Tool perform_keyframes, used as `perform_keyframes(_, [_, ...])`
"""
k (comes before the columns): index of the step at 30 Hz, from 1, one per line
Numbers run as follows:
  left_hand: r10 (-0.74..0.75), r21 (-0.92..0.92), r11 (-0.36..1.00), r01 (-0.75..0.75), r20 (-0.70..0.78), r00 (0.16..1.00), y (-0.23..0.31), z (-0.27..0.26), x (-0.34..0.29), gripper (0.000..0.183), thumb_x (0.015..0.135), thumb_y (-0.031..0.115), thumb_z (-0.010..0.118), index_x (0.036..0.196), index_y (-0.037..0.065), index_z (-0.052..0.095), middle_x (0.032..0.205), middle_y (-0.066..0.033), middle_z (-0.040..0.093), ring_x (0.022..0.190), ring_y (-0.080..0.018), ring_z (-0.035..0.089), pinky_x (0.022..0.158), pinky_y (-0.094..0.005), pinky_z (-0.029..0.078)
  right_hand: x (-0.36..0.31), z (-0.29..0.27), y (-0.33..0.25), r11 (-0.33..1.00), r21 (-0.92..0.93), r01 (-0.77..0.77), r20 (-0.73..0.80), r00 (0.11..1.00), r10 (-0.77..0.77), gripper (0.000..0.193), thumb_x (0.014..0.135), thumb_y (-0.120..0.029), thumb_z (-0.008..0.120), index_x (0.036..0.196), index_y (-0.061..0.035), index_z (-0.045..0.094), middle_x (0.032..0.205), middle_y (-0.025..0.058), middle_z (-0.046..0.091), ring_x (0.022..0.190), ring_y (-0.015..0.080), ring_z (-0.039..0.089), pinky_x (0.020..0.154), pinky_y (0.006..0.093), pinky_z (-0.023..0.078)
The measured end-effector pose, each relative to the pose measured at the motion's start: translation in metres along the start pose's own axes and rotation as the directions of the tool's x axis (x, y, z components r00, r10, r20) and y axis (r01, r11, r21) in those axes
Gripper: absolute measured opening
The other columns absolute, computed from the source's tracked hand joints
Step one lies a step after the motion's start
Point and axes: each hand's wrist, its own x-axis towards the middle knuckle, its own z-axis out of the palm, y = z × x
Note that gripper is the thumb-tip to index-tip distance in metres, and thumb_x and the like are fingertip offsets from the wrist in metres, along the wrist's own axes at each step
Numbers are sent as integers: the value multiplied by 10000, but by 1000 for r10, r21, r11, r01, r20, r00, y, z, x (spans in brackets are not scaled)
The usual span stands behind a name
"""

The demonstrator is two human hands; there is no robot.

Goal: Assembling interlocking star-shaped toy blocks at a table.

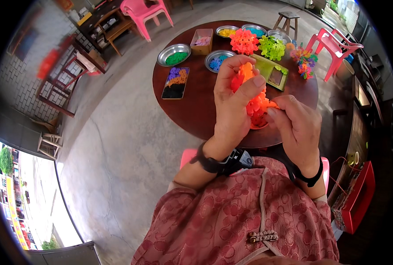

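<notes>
My left hand [231, 106] is wrapped round an orange-red cluster of interlocking plastic flower pieces [255, 106], held up over the near part of the round table. From the right, my right hand [299, 126] pinches a small orange piece [272, 105] at the side of this cluster. Whether that piece is joined to the cluster cannot be made out. Beyond my hands sit a finished-looking coral-red ball [244, 41] and a lime-green ball [272, 47] of similar pieces. A multicoloured cluster [304, 59] stands at the table's right edge.
On the dark red table [183, 112] are metal bowls of green pieces [176, 58], blue pieces [217, 63] and yellow pieces [227, 32]. A box [202, 49], a purple, orange and black tray [176, 83] and a green tray [263, 67] lie there too. Pink chairs [333, 46] stand beyond.
</notes>
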Motion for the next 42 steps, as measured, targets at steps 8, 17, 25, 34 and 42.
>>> perform_keyframes(8, [126, 90, 989, -120, -70, 990, 2, 7, -6, 250, 874, 184, 568, 1080, 63, 494, 1023, -45, 531, 945, -150, 553, 759, -334, 553, -2, 7, -10, 979, -142, 147, -67, 985, -158, 167, 788, -22, 642, 918, 12, 541, 778, 135, 576, 640, 305, 590, 535, 352, 470])
perform_keyframes(17, [136, 79, 989, -125, -149, 980, -1, 9, -5, 303, 819, 179, 682, 1049, 60, 523, 931, -7, 508, 808, -72, 481, 692, -206, 427, -2, 14, -9, 986, -125, 111, -74, 990, -121, 159, 783, -18, 638, 894, -6, 526, 747, 131, 554, 614, 306, 568, 513, 360, 451])
perform_keyframes(25, [195, 223, 960, -167, -113, 974, -4, 5, -4, 244, 882, 194, 576, 1065, 50, 501, 995, -43, 526, 914, -141, 560, 732, -311, 543, -2, 20, -4, 986, -117, 117, -93, 987, -129, 154, 783, -27, 634, 882, -12, 517, 722, 126, 534, 596, 309, 553, 495, 368, 434])
perform_keyframes(34, [133, 179, 978, -105, -154, 979, -12, 4, 2, 269, 861, 201, 626, 1057, 54, 516, 949, -27, 525, 849, -111, 523, 719, -259, 474, -1, 19, 11, 998, -33, 44, -80, 996, -47, 129, 806, -37, 619, 885, -7, 522, 682, 137, 524, 583, 309, 554, 497, 358, 421])
perform_keyframes(42, [-74, -127, 990, 59, -118, 990, -14, -6, 6, 292, 926, 334, 542, 1071, 82, 519, 958, -57, 546, 906, -171, 565, 793, -302, 485, 10, 8, 11, 982, 152, -113, -59, 991, 123, 122, 835, -109, 628, 859, -2, 574, 694, 119, 557, 585, 264, 562, 547, 319, 435])
